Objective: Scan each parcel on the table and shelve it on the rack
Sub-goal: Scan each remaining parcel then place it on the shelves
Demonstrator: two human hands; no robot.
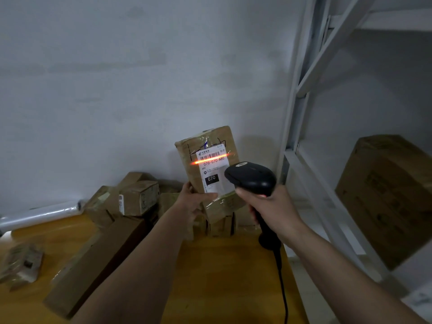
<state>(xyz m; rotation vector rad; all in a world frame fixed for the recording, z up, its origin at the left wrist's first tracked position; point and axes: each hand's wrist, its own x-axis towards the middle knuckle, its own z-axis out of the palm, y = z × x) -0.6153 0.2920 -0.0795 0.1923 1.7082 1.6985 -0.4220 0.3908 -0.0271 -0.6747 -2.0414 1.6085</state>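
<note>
My left hand (192, 200) grips a brown cardboard parcel (205, 141) by its lower left edge and holds it upright above the table. Its white shipping label (214, 169) faces me, and a red scan line lies across the barcode. My right hand (272, 210) grips the handle of a black barcode scanner (251, 176), whose head points at the label from just right of the parcel. The scanner's cable (281, 277) hangs down over the table.
Several more cardboard parcels (138, 197) are piled at the back of the yellow table (224, 277), with a long flat box (98, 260) and a small wrapped parcel (21, 263) to the left. A white metal rack (311, 174) on the right holds a large box (388, 195).
</note>
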